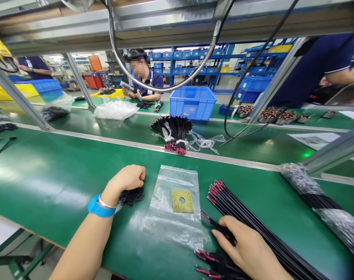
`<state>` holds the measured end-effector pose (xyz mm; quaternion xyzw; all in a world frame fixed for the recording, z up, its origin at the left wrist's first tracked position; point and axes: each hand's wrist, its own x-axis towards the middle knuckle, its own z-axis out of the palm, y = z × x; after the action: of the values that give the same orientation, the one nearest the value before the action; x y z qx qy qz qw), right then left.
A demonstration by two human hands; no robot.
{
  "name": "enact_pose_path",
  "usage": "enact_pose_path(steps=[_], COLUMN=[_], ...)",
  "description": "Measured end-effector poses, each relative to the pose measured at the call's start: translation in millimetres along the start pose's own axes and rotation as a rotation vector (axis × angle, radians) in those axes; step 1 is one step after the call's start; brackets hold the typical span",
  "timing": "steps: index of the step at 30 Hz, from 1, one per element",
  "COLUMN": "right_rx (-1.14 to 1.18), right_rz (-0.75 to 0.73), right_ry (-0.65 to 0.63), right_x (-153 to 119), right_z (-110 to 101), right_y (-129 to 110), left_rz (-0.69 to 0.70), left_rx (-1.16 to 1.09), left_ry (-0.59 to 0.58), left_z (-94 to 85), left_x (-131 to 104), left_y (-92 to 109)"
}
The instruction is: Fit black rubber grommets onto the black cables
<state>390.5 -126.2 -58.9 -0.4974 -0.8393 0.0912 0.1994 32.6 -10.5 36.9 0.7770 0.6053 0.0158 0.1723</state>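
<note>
My left hand [131,177], its fingers curled in, rests over a pile of small black parts [132,196]; what its fingertips hold, if anything, is hidden. In my right hand [243,243] is a black cable [216,224] with red wire ends pointing left, held between thumb and fingers. Beside that hand on the right lies a long bundle of black cables [246,219] with red ends. More black cables [220,264] lie below it. Between my hands, a clear plastic bag [162,194] lies flat, with a yellowish square plate [177,208] with a round hole.
Two tied bundles of black cables [179,132] lie beyond the metal strip, near a blue bin [192,103]. A plastic-wrapped bundle [322,206] is at the right. A flexible metal tube [165,89] and black cords hang overhead. Other people are across the bench.
</note>
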Motion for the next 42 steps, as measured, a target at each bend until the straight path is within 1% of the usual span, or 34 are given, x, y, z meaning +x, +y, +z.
enact_pose_path(steps=[2,3,4,6,8,10,12,14,17,19,20,21,23,26,27,29,31,34,36,40,42], right_rx=[0.024,0.041,0.061,0.111,0.168,0.212,0.242,0.267,0.306,0.342,0.365,0.389,0.437,0.485,0.494,0.499,0.489,0.466,0.455,0.444,0.453], right_rz=[0.021,0.033,0.043,0.065,0.088,0.111,0.132,0.143,0.135,0.113,0.104,0.096,0.086,0.075,0.076,0.088,0.103,0.116,0.117,0.103,0.092], right_ry=[-0.002,-0.001,0.0,-0.004,-0.014,-0.019,-0.014,-0.006,0.019,0.034,0.036,0.035,0.026,0.015,0.018,0.031,0.052,0.077,0.091,0.086,0.076], right_x=[1.7,2.8,4.0,6.4,8.1,8.9,9.1,9.0,8.6,8.2,8.0,8.0,8.3,10.0,10.6,11.8,12.3,12.1,12.0,12.1,11.6], right_z=[-3.9,-6.8,-10.1,-16.9,-22.5,-25.5,-26.1,-25.5,-25.5,-27.6,-29.5,-31.8,-37.2,-44.2,-45.7,-47.1,-46.7,-44.8,-44.2,-44.7,-45.3], right_y=[-3.9,-6.4,-9.1,-14.3,-18.4,-20.8,-21.8,-22.1,-22.3,-22.7,-22.8,-23.0,-23.2,-23.6,-23.8,-24.4,-25.1,-26.3,-27.2,-28.2,-28.1], left_rz=[0.073,0.116,0.16,0.25,0.366,0.46,0.523,0.581,0.642,0.638,0.624,0.594,0.473,0.223,0.165,0.097,0.064,0.036,0.044,0.115,0.099], left_rx=[-0.063,-0.135,-0.216,-0.466,-0.55,-0.501,-0.377,-0.204,0.023,0.056,0.022,-0.06,-0.361,-0.931,-1.072,-1.244,-1.324,-1.405,-1.438,-1.454,-1.477], left_ry=[0.029,0.031,0.029,0.016,0.041,0.105,0.183,0.223,0.201,0.184,0.183,0.178,0.137,0.026,-0.014,-0.076,-0.119,-0.129,-0.139,-0.213,-0.228], left_z=[2.9,7.4,14.2,32.7,53.3,70.7,82.2,87.9,88.7,87.5,87.2,87.4,89.3,94.1,95.5,97.4,97.9,96.9,95.8,96.7,99.5], left_x=[-0.3,0.2,0.9,2.0,2.0,0.7,-1.5,-4.0,-7.6,-8.8,-8.8,-8.5,-7.4,-6.9,-7.6,-10.5,-14.6,-19.9,-22.3,-25.5,-26.5], left_y=[14.5,23.9,34.4,56.9,77.0,91.3,99.3,103.2,106.9,109.2,110.1,111.0,113.0,118.1,120.5,125.6,129.7,131.7,130.8,131.1,134.2])
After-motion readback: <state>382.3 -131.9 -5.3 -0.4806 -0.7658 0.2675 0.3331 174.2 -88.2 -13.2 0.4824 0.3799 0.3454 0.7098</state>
